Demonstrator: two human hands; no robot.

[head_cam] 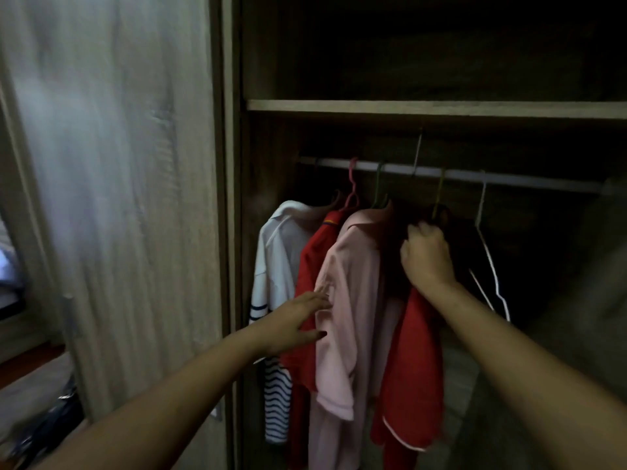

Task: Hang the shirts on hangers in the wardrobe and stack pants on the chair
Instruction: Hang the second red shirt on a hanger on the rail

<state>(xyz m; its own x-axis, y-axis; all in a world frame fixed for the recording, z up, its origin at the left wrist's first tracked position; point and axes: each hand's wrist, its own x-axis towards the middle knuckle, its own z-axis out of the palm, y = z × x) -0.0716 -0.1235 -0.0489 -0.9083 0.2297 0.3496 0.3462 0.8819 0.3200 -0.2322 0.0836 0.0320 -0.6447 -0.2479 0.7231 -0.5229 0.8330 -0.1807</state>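
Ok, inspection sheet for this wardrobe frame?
Surface: rail carries the hangers; shelf above, contents too dark to tell.
Job's things: white striped shirt, red shirt, pink shirt, piped red shirt on hangers; empty white hanger at right; pants and chair not in view.
Clutter: dark blurred items, lower left.
Grippers: left hand open, fingers flat on pink shirt; right hand grips piped red shirt's top.
Cables: nothing seen.
Surroundings: wardrobe door open at left; dim light.
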